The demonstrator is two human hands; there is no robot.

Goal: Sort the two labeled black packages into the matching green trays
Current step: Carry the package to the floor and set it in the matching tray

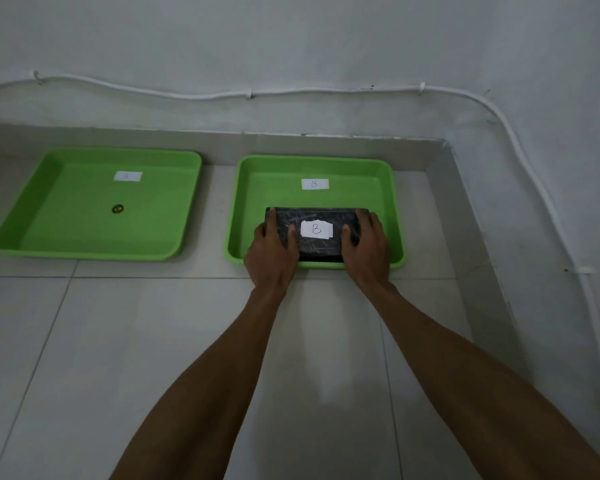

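Crosswise in the B tray (394, 202), long axis left-right, B package (314, 233), seemingly gripped by both hands (321, 252).

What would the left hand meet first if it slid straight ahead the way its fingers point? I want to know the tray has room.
Probably the B label on the tray floor, then its far wall; the left hand grips the package, and depth is uncertain.
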